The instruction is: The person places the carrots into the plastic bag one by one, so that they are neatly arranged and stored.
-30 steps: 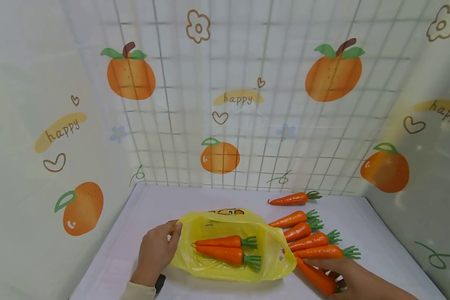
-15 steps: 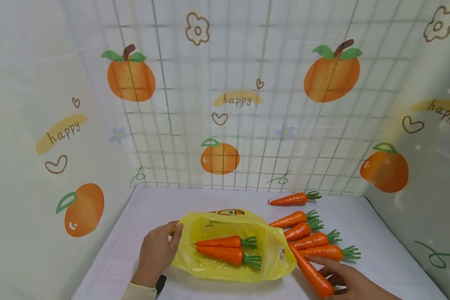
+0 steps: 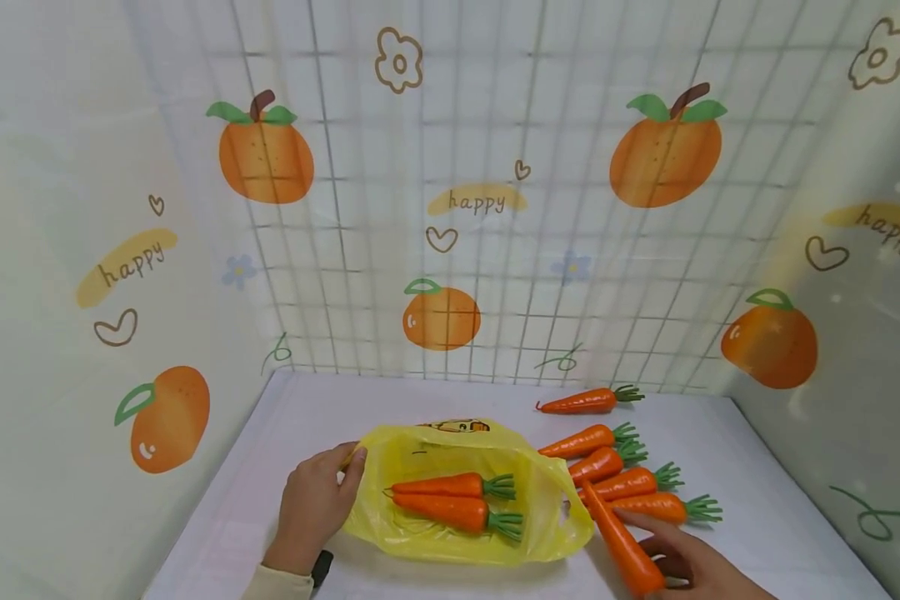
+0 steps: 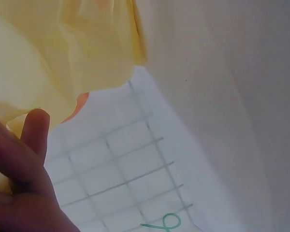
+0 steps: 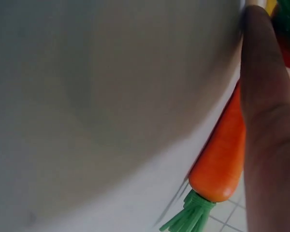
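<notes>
A yellow plastic bag (image 3: 390, 537) lies with its mouth spread wide, two orange carrots (image 3: 438, 510) with green tops side by side inside. My left hand (image 3: 311, 504) pinches the bag's left edge between thumb and fingers; the left wrist view shows fingertips (image 4: 37, 128) against the yellow plastic (image 4: 96, 63). At the bag's right side, my right hand (image 3: 693, 558) holds another carrot (image 3: 621, 542) near its thick end, its tip pointing up and left beside the bag handle. The held carrot's green top is hidden by the hand in the head view.
Several carrots (image 3: 633, 482) lie in a fanned row right of the bag, their tips partly behind it. One more carrot (image 3: 581, 402) lies apart near the back of the white table (image 3: 330, 392). Behind stands a curtain (image 3: 480, 242) printed with oranges.
My right hand has drawn slightly left, raising the carrot so its tip now overlaps the carrots lying beside the bag. The left hand and the bag stay in place.
</notes>
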Demonstrator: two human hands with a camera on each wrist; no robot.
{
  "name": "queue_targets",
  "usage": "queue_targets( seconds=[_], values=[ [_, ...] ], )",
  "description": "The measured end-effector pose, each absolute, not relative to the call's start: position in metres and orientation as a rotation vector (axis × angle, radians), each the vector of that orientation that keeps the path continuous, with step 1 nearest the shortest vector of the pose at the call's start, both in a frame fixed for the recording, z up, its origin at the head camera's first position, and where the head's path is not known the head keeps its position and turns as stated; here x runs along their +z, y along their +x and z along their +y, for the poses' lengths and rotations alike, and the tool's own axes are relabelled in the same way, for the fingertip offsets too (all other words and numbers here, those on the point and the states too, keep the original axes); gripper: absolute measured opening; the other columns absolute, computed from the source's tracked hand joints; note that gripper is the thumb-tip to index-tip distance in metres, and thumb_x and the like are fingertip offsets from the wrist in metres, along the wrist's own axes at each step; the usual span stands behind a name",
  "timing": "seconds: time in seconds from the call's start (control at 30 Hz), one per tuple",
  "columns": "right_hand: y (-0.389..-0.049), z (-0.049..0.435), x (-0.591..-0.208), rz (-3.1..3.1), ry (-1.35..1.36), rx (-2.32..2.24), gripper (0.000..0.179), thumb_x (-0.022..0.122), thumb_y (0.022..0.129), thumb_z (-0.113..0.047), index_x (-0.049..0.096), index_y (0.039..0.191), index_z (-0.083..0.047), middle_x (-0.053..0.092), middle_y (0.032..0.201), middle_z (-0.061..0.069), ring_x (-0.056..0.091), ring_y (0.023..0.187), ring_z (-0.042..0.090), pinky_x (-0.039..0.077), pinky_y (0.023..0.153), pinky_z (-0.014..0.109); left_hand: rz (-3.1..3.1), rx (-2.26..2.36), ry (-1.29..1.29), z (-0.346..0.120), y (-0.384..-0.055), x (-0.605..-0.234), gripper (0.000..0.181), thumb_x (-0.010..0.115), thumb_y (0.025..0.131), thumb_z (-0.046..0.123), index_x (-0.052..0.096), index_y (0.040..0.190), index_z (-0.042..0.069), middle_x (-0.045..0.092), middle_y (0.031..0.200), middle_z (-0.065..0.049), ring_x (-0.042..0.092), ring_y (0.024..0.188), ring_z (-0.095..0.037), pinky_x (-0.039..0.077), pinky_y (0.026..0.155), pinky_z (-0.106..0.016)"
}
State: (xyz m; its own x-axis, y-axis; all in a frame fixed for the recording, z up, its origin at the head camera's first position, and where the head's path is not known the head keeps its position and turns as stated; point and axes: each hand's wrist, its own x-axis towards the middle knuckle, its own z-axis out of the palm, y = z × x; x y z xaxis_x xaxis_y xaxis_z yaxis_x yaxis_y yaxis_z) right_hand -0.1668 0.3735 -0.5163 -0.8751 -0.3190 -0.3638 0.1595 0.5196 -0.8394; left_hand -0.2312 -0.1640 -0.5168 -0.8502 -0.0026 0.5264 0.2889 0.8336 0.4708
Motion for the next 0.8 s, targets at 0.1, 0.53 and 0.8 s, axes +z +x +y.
queue_targets(
  seconds=[0.1,0.53,0.8],
  values=[
    [-0.166,0.372,-0.514,2.287,-0.102,-1.361,0.091,0.081,0.093,-0.017,0.028,0.166,-0.011,0.059,0.141,0.022,0.066,0.11,0.036,0.06,0.088,0.056,-2.502,-0.756,-0.204,-0.163,-0.229,-0.516,0.034,0.063,0.107,0.042,0.08,0.123,0.017,0.077,0.095,0.006,0.073,0.085,-0.016,0.062,0.078,-0.046],
    [-0.167,0.353,-0.453,2.185,-0.448,-1.568,0.09,0.068,0.101,-0.003,0.015,0.171,-0.024,0.046,0.154,0.028,0.065,0.124,0.032,0.059,0.095,0.041,-2.495,-0.773,-0.208,-0.161,-0.227,-0.511,0.031,0.066,0.106,0.039,0.08,0.124,0.017,0.078,0.098,0.004,0.074,0.084,-0.016,0.062,0.076,-0.045],
    [-0.174,0.305,-0.404,2.078,-0.903,-1.507,0.085,0.066,0.099,0.007,0.023,0.169,-0.015,0.053,0.149,0.026,0.064,0.123,0.034,0.059,0.093,0.043,-2.498,-0.774,-0.216,-0.162,-0.229,-0.513,0.033,0.064,0.107,0.041,0.08,0.124,0.018,0.078,0.098,0.005,0.073,0.084,-0.014,0.062,0.077,-0.044]
  ],
)
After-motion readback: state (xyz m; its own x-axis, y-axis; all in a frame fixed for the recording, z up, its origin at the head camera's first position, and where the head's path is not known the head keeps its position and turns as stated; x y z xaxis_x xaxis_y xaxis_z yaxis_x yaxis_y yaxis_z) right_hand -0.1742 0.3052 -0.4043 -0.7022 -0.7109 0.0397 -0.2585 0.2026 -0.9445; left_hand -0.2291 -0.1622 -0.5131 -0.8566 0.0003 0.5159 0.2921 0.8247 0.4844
